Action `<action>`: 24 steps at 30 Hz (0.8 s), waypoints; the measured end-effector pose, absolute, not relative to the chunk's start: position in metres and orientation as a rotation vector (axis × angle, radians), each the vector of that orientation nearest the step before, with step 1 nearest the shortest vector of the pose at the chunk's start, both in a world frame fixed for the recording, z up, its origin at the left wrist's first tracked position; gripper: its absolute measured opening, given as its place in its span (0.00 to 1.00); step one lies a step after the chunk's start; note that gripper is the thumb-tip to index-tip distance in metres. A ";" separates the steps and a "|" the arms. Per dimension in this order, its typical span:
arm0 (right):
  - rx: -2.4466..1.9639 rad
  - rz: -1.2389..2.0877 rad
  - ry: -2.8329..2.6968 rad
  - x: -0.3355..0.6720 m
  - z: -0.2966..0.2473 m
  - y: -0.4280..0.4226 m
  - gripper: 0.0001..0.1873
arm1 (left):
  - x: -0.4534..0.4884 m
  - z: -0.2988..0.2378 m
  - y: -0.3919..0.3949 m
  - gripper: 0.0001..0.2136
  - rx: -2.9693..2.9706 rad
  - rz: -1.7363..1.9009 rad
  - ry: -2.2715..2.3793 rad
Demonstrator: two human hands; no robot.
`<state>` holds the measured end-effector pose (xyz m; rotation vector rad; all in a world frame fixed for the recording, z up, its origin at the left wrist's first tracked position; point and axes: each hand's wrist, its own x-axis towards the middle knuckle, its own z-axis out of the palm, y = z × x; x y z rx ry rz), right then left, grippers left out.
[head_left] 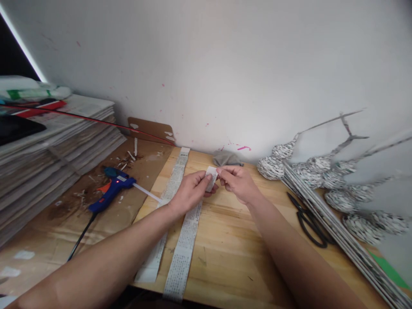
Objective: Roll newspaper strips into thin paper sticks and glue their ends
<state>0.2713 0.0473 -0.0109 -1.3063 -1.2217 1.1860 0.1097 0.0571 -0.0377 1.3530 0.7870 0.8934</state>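
A long printed newspaper strip [185,253] runs from the table's near edge up towards my hands, passing under the left one. Its upper end seems to be the white piece of paper between my fingers. My left hand [191,191] pinches this paper with the thumb on top. From the other side, the thumb and fingertips of my right hand [240,182] hold its upper corner. Beside it a second newspaper strip [176,174] lies flat on the table, partly covered by my left hand and forearm.
On brown cardboard at left lies a blue glue gun [111,193] with a lit red light and a glue stick. A tall stack of newspapers [64,146] stands behind. Black scissors [309,221], rolled paper sticks [337,236] and woven paper shapes [273,166] lie right. A grey cloth [227,158] touches the wall.
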 end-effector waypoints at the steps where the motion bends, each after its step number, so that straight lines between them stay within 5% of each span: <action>1: -1.308 1.179 -1.217 0.271 -0.012 0.048 0.16 | 0.110 -0.038 0.057 0.19 1.352 0.891 0.791; 24: -1.263 1.111 -1.069 0.264 -0.020 0.048 0.17 | 0.112 -0.035 0.056 0.12 1.416 0.859 0.800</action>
